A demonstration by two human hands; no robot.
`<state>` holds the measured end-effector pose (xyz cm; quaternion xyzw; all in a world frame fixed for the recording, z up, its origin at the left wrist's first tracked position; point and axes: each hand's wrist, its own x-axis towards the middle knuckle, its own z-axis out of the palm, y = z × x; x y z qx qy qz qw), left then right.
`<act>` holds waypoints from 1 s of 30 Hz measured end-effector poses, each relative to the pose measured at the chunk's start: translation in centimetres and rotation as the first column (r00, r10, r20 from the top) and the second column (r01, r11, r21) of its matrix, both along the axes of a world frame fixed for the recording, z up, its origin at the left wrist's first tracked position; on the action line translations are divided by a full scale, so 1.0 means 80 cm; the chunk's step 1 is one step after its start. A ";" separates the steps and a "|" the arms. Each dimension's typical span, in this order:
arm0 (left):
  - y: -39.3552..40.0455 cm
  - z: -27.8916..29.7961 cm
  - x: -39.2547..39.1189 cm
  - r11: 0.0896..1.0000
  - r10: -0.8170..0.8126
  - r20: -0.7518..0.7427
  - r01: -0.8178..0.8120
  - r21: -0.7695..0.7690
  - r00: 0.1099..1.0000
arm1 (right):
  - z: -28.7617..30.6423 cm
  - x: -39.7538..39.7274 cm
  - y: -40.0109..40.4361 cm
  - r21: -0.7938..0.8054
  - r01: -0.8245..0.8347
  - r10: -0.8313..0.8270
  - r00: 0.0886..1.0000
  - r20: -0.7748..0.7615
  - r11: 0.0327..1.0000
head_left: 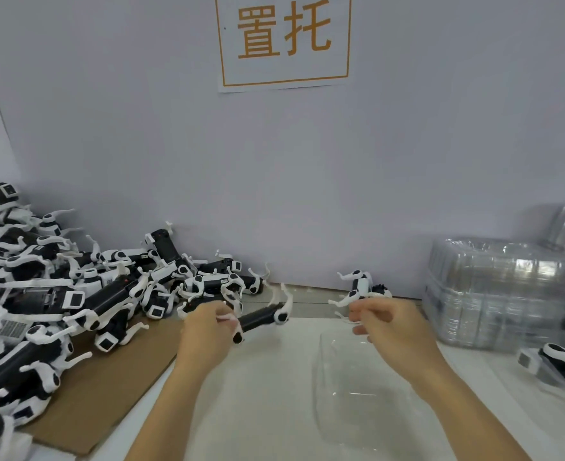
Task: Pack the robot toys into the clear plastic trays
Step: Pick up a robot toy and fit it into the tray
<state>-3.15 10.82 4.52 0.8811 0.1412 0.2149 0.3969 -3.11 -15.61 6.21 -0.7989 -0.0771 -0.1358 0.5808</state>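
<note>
My left hand [208,331] grips a black-and-white robot dog toy [264,316] by one end, with its body held out to the right above the table. My right hand [387,324] holds a second robot dog toy [360,289] by its white legs, further right and near the wall. A clear plastic tray [347,394] lies open on the white table surface below and between my hands; it is hard to make out.
A big pile of robot dog toys [58,294] covers brown cardboard [108,394] on the left. Stacks of clear trays [500,294] stand at the right by the wall. Another toy [557,362] lies at the right edge. A wall with a paper sign [284,41] rises behind.
</note>
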 end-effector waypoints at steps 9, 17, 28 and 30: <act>-0.117 0.064 -0.031 0.555 -0.433 0.392 0.582 -0.594 0.812 | 0.029 -0.013 -0.004 0.119 -0.277 0.282 0.959 -0.029 0.954; -0.162 0.052 -0.038 0.299 -0.528 0.348 0.553 -0.777 0.775 | 0.034 -0.012 -0.037 0.147 -0.148 0.119 0.975 0.190 0.978; -0.141 0.050 -0.036 0.069 -0.603 0.423 0.572 -0.817 0.677 | 0.029 -0.010 -0.028 0.018 -0.233 0.215 0.921 0.324 0.972; -0.143 0.049 -0.033 0.168 -0.536 0.443 0.605 -0.778 0.718 | 0.037 -0.014 -0.031 0.067 -0.216 0.196 0.954 0.227 0.974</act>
